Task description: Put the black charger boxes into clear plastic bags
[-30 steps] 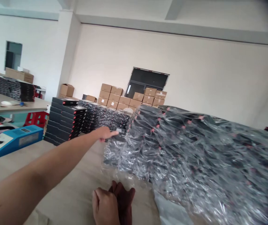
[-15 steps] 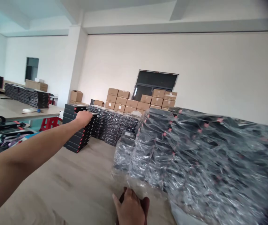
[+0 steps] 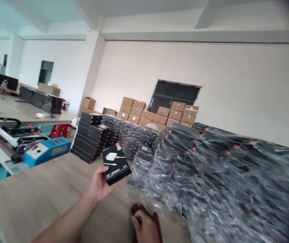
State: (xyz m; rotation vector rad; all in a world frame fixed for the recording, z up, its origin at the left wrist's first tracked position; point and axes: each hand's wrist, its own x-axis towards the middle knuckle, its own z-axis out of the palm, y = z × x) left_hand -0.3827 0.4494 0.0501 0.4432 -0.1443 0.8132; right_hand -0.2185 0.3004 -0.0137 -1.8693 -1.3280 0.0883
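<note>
My left hand (image 3: 102, 184) grips a black charger box (image 3: 116, 163), thumb on its front and fingers beneath. The box is tilted above the table and has a white charger and cables printed on it, with a red corner. Low in the view, my right hand (image 3: 145, 226) is closed, its fingers curled over the wooden table (image 3: 58, 189); anything inside them is hidden. Dark reddish-brown shapes that I cannot make out surround those fingers. Beyond my left hand stands a stack of similar black boxes (image 3: 88, 138). To the right, many dark boxes in clear plastic wrap (image 3: 210, 179) form a large pile.
A blue machine (image 3: 48, 152) sits beside the table's left edge, near a sealer-like device with black handles (image 3: 15, 131). Red stools (image 3: 59, 130) stand behind it. Brown cartons (image 3: 156, 116) are piled by the wall, and another table (image 3: 28, 108) carries more stacked boxes.
My left hand has come back from the top of the black stack toward me, now with a charger box in it. My right hand's fingers have curled in. The view has shifted left.
</note>
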